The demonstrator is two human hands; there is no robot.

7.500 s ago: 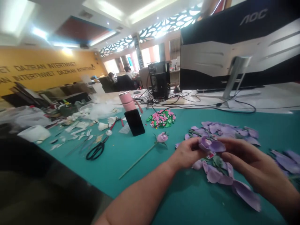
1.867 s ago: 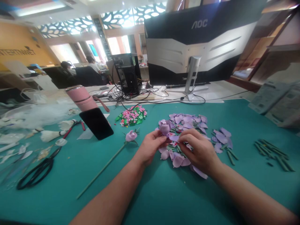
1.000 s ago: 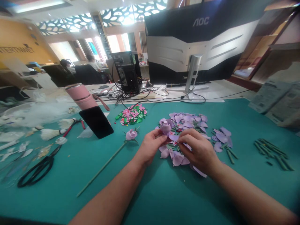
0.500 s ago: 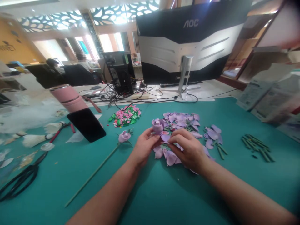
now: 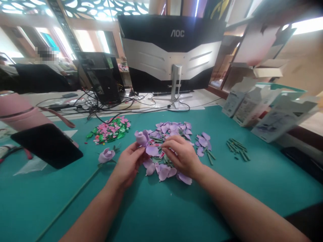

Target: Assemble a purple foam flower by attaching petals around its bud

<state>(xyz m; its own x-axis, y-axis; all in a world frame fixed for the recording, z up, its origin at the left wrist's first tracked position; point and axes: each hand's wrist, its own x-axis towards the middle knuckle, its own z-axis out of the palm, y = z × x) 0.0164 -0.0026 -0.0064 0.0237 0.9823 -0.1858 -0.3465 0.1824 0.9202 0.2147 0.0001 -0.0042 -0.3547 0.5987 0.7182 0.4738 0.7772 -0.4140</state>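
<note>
My left hand (image 5: 129, 163) grips a partly built lilac toy flower (image 5: 142, 138) between thumb and fingers, its bud upright and one wide petal sticking out to the right. Just right of that petal, my right hand (image 5: 182, 155) hovers over the heap of loose lilac petals (image 5: 174, 127), fingers bent and slightly apart, with nothing visible in them. Small pink-and-white pieces (image 5: 161, 154) and grey-green parts lie in the heap below it. To the left, a finished-looking lilac flower (image 5: 106, 155) rests on the green mat with its long green stem (image 5: 73, 198).
Pink and green flower pieces (image 5: 111, 130) lie at the back left. A dark phone (image 5: 47, 146) leans by a pink bottle (image 5: 21, 112). Green stem pieces (image 5: 237, 149) and a small petal group (image 5: 203, 143) lie right. Boxes (image 5: 280, 116), a monitor (image 5: 171, 50) and cables stand behind.
My right hand has drawn back from the petal at the flower, which now shows fully. My left hand still holds the flower. The view has turned to the right.
</note>
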